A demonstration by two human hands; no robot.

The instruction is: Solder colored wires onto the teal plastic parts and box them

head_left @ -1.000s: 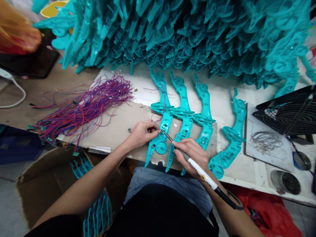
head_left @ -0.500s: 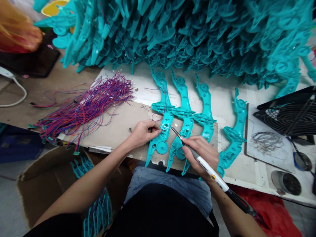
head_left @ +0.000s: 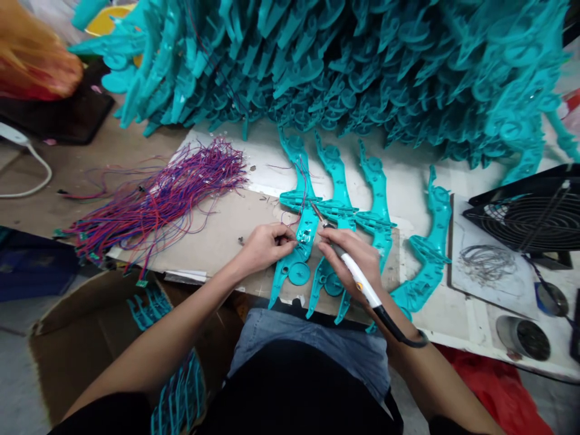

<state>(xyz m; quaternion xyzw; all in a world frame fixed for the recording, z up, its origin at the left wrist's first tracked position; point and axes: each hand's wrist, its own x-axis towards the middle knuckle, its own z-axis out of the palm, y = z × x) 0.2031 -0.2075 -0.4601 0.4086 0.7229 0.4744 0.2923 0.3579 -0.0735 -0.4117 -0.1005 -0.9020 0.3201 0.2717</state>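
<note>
My right hand (head_left: 351, 257) is closed around a soldering iron (head_left: 365, 287) with a white and black handle. Its metal tip points at the middle of the leftmost teal plastic part (head_left: 307, 226). Beside that part's lower half, my left hand (head_left: 267, 248) pinches with thumb and forefinger; whatever is between the fingertips is too small to make out. Thin red and blue wires (head_left: 302, 181) run along this part and curl close to my left fingers. Similar teal parts (head_left: 338, 181) lie in a row to its right, one partly behind my right hand.
A bundle of red and blue wires (head_left: 181, 187) lies at left. Teal parts (head_left: 317, 66) are heaped high along the back. A black fan (head_left: 530, 211), a coil of thin wire (head_left: 487, 266) and a round tin (head_left: 528, 338) stand at right. Below left is a cardboard box (head_left: 67, 338).
My right hand and the soldering iron have moved left and up, bringing the tip to the middle of the leftmost teal part. My left hand stays at nearly the same spot.
</note>
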